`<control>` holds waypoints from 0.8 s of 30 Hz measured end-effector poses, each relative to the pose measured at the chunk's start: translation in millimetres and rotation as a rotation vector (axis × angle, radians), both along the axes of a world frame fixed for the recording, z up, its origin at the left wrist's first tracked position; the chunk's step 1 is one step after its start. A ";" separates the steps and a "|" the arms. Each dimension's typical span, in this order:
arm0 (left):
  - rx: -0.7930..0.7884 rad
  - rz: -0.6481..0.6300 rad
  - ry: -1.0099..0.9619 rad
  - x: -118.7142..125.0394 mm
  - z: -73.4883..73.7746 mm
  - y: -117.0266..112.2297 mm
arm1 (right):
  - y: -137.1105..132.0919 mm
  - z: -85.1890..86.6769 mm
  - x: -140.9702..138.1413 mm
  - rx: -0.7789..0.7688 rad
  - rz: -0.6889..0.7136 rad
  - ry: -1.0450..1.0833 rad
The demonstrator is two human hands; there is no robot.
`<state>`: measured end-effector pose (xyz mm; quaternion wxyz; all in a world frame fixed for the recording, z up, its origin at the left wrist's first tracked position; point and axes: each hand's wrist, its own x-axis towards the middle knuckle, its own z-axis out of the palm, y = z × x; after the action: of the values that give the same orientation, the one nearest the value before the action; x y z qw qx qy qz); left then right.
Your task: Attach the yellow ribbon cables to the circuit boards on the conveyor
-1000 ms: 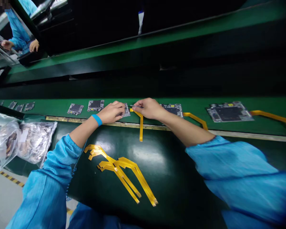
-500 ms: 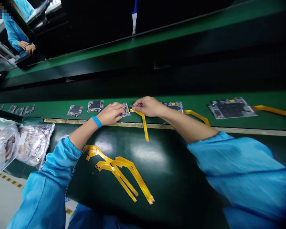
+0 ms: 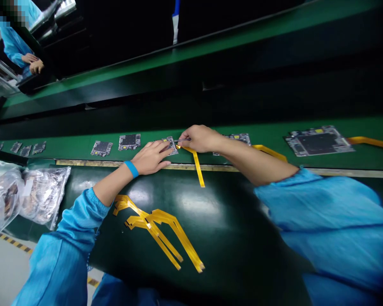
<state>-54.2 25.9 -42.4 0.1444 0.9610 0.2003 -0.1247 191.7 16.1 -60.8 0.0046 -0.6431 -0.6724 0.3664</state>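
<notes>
My left hand (image 3: 153, 157) lies with extended fingers on a circuit board (image 3: 172, 148), its thumb spread away toward the bench edge. The fingers cover much of that board. At the board's right side, my right hand (image 3: 199, 138) pinches a slim grey tweezer-like tool (image 3: 182, 140). The tool's tip is by the end of a yellow flex cable (image 3: 198, 168), which runs from the board and hangs over the edge strip. Whether the cable end is joined to the board cannot be made out. Below my hands lies a loose pile of yellow flex cables (image 3: 166, 229).
More boards (image 3: 129, 142) line the green strip to the left. On the right, a larger-looking board (image 3: 319, 142) has a yellow cable attached. Plastic bags (image 3: 43, 193) sit at the left. A raised green shelf (image 3: 115, 70) runs behind; a person's hands (image 3: 33, 63) show far left.
My left thumb has spread out from the fingers, and the hand sits slightly lower. The boards and the hanging cable have shifted a little right relative to the bench. My right hand still grips the tool.
</notes>
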 end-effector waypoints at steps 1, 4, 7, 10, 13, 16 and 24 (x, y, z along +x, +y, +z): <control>0.005 -0.006 0.009 1.0 0.3 -0.6 | -0.6 1.2 -0.2 -0.003 -0.002 -0.007; 0.019 -0.019 0.037 4.0 0.6 -2.2 | -2.6 3.7 -0.7 -0.016 -0.014 -0.034; 0.030 -0.018 0.043 6.8 0.6 -3.1 | -4.8 4.3 -0.6 -0.012 -0.019 -0.053; 0.035 -0.019 0.054 9.8 2.4 -3.6 | -6.8 3.0 -0.5 0.000 -0.030 -0.063; 0.037 -0.021 0.084 13.3 6.8 -3.9 | -7.8 1.4 -0.4 0.012 -0.051 -0.059; 0.033 -0.022 0.129 17.3 12.2 -4.3 | -9.2 0.5 0.7 0.019 -0.062 -0.030; 0.046 -0.032 0.155 25.5 17.6 -5.2 | -25.8 -8.1 8.3 0.166 -0.057 0.025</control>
<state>-28.7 20.7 -24.8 0.1043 0.9546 0.1984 -0.1963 199.9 -9.8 -68.9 0.0767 -0.6548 -0.6819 0.3168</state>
